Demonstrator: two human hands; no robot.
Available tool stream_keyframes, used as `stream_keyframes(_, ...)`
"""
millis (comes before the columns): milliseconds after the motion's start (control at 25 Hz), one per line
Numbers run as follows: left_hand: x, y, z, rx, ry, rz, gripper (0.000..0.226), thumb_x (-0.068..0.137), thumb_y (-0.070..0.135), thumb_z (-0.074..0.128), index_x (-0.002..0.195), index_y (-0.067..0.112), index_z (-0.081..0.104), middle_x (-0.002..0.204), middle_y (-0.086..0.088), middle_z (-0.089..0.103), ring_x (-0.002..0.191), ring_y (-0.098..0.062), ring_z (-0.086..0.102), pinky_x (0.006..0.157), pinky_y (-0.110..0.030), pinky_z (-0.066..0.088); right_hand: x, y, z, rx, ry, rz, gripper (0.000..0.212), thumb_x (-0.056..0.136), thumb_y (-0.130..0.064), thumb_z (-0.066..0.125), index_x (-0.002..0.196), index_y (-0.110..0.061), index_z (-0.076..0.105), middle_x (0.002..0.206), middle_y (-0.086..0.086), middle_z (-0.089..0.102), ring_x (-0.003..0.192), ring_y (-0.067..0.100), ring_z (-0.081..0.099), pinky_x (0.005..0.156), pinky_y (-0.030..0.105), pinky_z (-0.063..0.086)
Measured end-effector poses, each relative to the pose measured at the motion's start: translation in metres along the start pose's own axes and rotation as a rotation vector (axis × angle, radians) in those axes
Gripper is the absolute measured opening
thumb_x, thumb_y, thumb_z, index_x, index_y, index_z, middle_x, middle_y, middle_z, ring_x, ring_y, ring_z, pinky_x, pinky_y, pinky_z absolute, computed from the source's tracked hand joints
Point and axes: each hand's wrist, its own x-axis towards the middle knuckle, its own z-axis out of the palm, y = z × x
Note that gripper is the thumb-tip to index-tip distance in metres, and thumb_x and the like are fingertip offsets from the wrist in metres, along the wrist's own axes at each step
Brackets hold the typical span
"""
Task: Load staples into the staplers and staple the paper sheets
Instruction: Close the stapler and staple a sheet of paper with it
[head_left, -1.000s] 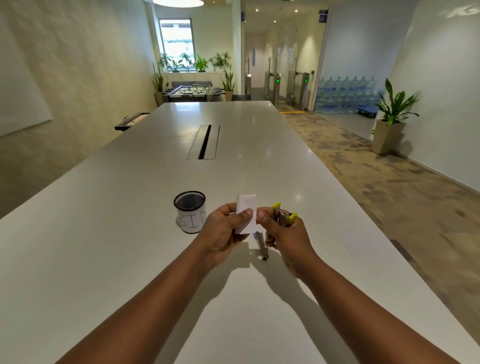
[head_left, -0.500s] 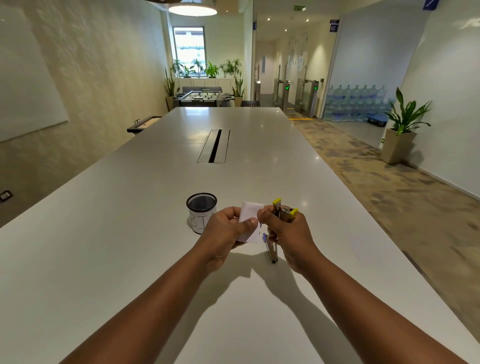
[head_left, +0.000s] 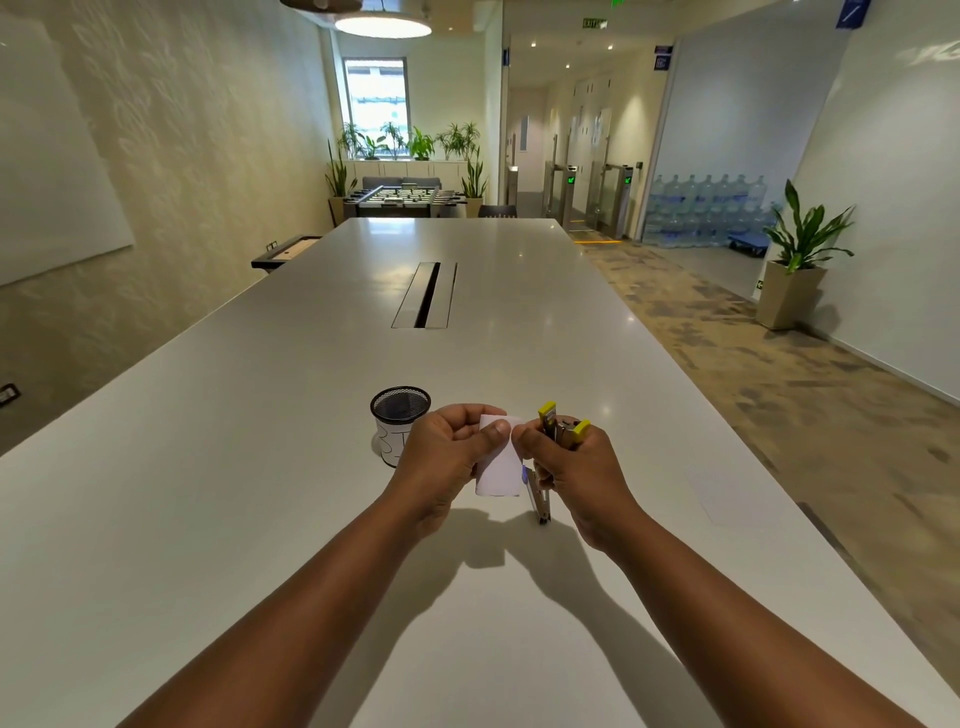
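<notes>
Paper and stapler held above worktop (head_left: 260, 493), near mesh cup (head_left: 399, 415).
Left hand (head_left: 447, 457) pinching folded paper (head_left: 498, 467); right hand (head_left: 576, 467) closed round opened yellow-tipped stapler (head_left: 558, 431). Best to seat paper edge fully in throat, then squeeze square.

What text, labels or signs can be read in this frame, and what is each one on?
"EXIT": green ceiling sign, blurred, so only a likely reading.
Handwritten marks on the mesh cup's white label: partly hidden by the left hand, unreadable.
Blue wall signs: too small to read.
White paper and stapler: no readable text.
</notes>
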Motion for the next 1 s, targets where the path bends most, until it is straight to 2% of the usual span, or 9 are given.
stream_keyframes(240, -0.003, 0.001, 0.002, -0.010, -0.006, -0.034, 0.015, 0.091, 0.011, 0.071, 0.106, 0.011, 0.071, 0.096, -0.007, 0.080, 0.087, -0.020, 0.077, 0.068, -0.028, 0.060, -0.002, 0.001, -0.003, -0.011, 0.003, -0.002, 0.022, 0.094, -0.023, 0.069, 0.073, -0.020, 0.073, 0.057, -0.006, 0.058, 0.053, 0.011, 0.048, 0.052, 0.024, 0.044)
stream_keyframes(360, -0.006, 0.003, 0.003, 0.036, -0.018, 0.006, 0.019, 0.091, 0.011, 0.072, 0.109, 0.018, 0.069, 0.093, -0.006, 0.080, 0.086, -0.020, 0.076, 0.069, -0.029, 0.061, -0.002, 0.002, -0.004, -0.004, -0.003, -0.002, 0.023, 0.094, -0.021, 0.068, 0.071, -0.022, 0.070, 0.059, -0.006, 0.060, 0.054, 0.010, 0.051, 0.052, 0.022, 0.044)
stream_keyframes(520, -0.003, 0.007, -0.005, 0.385, 0.040, 0.212, 0.014, 0.088, 0.012, 0.075, 0.094, 0.024, 0.068, 0.083, -0.004, 0.072, 0.075, -0.019, 0.069, 0.073, -0.037, 0.059, 0.000, 0.002, -0.009, -0.025, -0.014, -0.032, 0.019, 0.092, -0.018, 0.068, 0.073, -0.017, 0.067, 0.061, -0.002, 0.059, 0.055, 0.010, 0.054, 0.053, 0.020, 0.045)
stream_keyframes(680, 0.001, 0.020, -0.017, 0.597, -0.118, 0.166, 0.012, 0.084, 0.016, 0.079, 0.084, 0.017, 0.067, 0.072, 0.001, 0.069, 0.066, -0.013, 0.064, 0.071, -0.036, 0.057, 0.000, 0.003, -0.012, -0.072, -0.050, -0.079, 0.012, 0.089, -0.014, 0.066, 0.080, -0.007, 0.067, 0.064, 0.001, 0.060, 0.057, 0.013, 0.052, 0.053, 0.020, 0.044)
stream_keyframes(800, 0.004, 0.028, -0.025, 0.708, -0.260, 0.109, 0.014, 0.085, 0.018, 0.079, 0.084, 0.013, 0.066, 0.076, -0.004, 0.076, 0.073, -0.023, 0.073, 0.075, -0.038, 0.060, -0.003, 0.004, -0.010, -0.086, -0.087, -0.087, 0.011, 0.085, -0.015, 0.064, 0.075, -0.014, 0.067, 0.064, -0.002, 0.060, 0.059, 0.015, 0.049, 0.053, 0.022, 0.042)
stream_keyframes(880, 0.006, 0.028, -0.027, 0.678, -0.234, 0.114, 0.014, 0.083, 0.016, 0.081, 0.081, 0.013, 0.067, 0.077, -0.007, 0.077, 0.077, -0.030, 0.072, 0.076, -0.040, 0.060, -0.003, 0.004, -0.011, -0.092, -0.085, -0.094, 0.011, 0.084, -0.015, 0.064, 0.074, -0.014, 0.067, 0.062, -0.004, 0.059, 0.057, 0.013, 0.049, 0.053, 0.022, 0.042)
stream_keyframes(1000, 0.004, 0.020, -0.021, 0.341, -0.092, 0.069, 0.020, 0.080, 0.004, 0.081, 0.075, 0.016, 0.066, 0.074, -0.014, 0.067, 0.069, -0.024, 0.061, 0.067, -0.032, 0.055, -0.003, 0.004, -0.011, -0.067, -0.064, -0.097, 0.012, 0.084, -0.019, 0.066, 0.076, -0.009, 0.066, 0.062, -0.002, 0.061, 0.056, 0.012, 0.056, 0.053, 0.022, 0.044)
